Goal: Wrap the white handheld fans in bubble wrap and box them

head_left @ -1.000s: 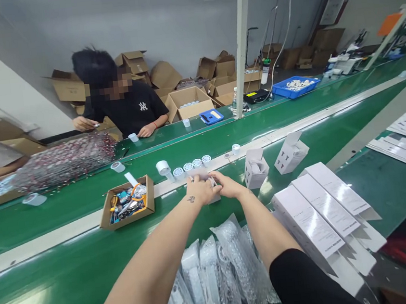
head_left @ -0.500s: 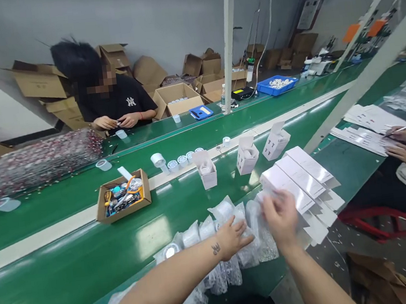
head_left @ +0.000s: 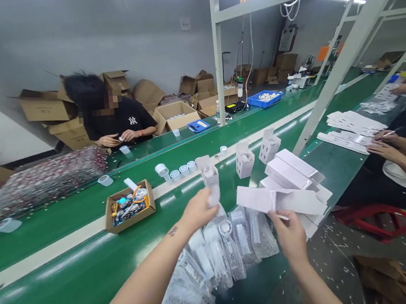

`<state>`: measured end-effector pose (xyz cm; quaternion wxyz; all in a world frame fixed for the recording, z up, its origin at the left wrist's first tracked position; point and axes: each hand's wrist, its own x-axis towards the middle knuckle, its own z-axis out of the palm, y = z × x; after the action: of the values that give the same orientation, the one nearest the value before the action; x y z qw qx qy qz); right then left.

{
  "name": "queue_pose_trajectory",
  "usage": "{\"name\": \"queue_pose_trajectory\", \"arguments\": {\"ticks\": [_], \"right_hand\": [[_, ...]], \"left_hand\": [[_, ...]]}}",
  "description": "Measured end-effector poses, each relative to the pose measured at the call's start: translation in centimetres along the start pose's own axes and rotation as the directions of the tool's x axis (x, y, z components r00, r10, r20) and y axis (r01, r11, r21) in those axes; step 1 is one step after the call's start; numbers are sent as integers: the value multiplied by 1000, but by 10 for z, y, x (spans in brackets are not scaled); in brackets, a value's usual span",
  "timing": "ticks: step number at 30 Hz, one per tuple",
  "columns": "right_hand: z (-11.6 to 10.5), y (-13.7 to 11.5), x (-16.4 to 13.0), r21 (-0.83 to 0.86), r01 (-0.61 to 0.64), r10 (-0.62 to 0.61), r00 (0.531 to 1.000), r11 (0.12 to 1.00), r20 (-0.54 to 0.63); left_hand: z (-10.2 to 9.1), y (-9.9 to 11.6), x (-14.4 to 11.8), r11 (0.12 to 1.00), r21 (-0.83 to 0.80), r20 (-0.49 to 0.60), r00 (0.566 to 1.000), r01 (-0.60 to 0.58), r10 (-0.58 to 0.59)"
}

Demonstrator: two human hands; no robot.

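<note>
My left hand (head_left: 199,211) is raised above a heap of bubble-wrapped parts (head_left: 220,249) at the near edge of the green belt (head_left: 75,281), gripping one wrapped part (head_left: 214,198). My right hand (head_left: 290,234) holds a flat white carton (head_left: 277,201) lifted off the stack of flat cartons (head_left: 292,171). Three opened white boxes stand on the belt beyond: one (head_left: 208,170) just past my left hand, another (head_left: 244,159) and a third (head_left: 269,146) to its right.
A small cardboard tray of tools (head_left: 129,206) lies left of my hands, with a row of white caps (head_left: 181,169) behind it. A person in a black shirt (head_left: 120,124) works across the belt. Another person's hands (head_left: 387,148) rest on paper sheets at the right.
My hands left the opened box on the belt and came back to the near edge. The left hand picked a wrapped part from the heap; the right lifted a flat carton off the stack.
</note>
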<state>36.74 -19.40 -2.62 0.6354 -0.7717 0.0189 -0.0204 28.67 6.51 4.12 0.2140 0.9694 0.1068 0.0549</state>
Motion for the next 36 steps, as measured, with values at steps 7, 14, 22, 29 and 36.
{"name": "queue_pose_trajectory", "arguments": {"ticks": [7,14,22,29,36], "right_hand": [[120,-35,1,-15,656,-423,503,755,754],[262,-21,39,235,588,-397,162,774,904],[279,14,56,302,487,-412,134,820,901],[270,11,62,326,412,-420,162,851,893],[227,-18,54,245,454,-439,394,857,808]], "left_hand": [[-82,-71,-50,367,-930,-325,455,5,-829],[-30,-84,-38,483,-876,-448,372,1,-813],[-5,-74,0,738,117,-422,706,664,-569],[-19,-48,53,716,417,-68,805,560,-590],[21,-69,49,754,518,69,859,404,-507]]}}
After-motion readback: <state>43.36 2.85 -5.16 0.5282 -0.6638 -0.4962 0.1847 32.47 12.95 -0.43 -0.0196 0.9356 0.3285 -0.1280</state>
